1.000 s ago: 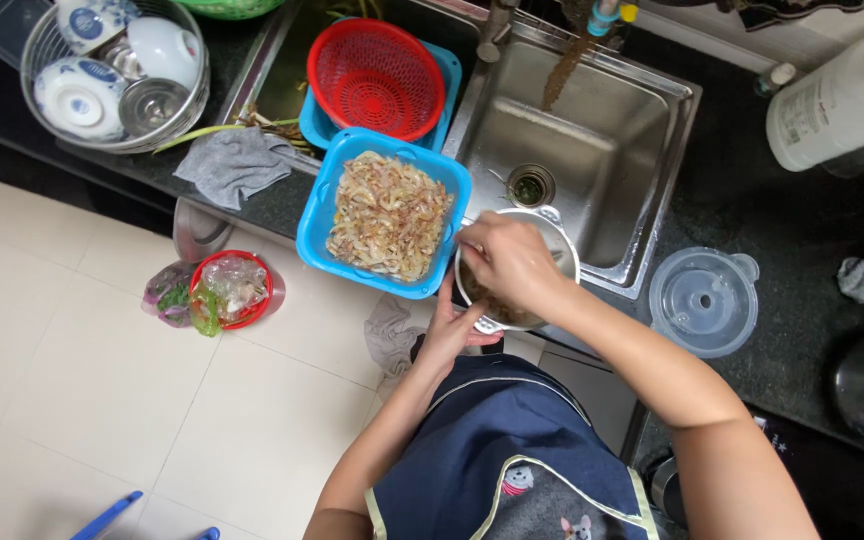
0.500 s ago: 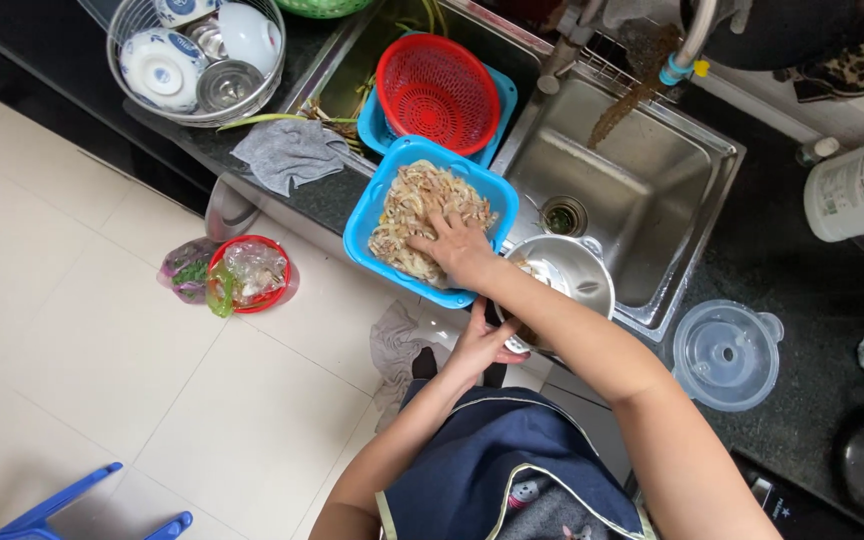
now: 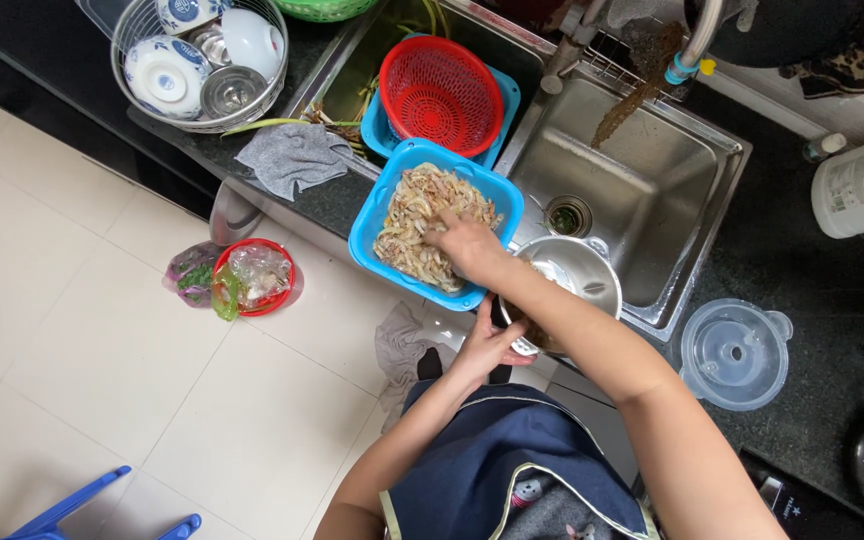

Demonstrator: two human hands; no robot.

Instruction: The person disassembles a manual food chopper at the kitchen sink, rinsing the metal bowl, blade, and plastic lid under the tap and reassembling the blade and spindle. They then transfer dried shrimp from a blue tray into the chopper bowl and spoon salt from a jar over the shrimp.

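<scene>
- A square blue plastic basket (image 3: 382,225) heaped with small pale tan shrimp (image 3: 414,225) sits on the counter edge beside the steel sink (image 3: 652,190).
- The right hand (image 3: 464,243) rests on the shrimp, fingers curled into the pile.
- The left hand (image 3: 490,345) grips the rim of one round, shiny metal bowl (image 3: 577,275).
- One red mesh colander (image 3: 442,95) sits behind.

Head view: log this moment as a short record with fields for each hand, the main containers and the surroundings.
Right hand: right hand reaches into the blue basket, resting on the small shrimp
Left hand: left hand has its grip on the rim of the metal bowl
Bowl position: at the sink's front edge, beside the blue basket
Behind: red colander nested in another blue basket
Counter: grey cloth, wire rack of dishes, clear lid
Floor: red bin with bags
</scene>
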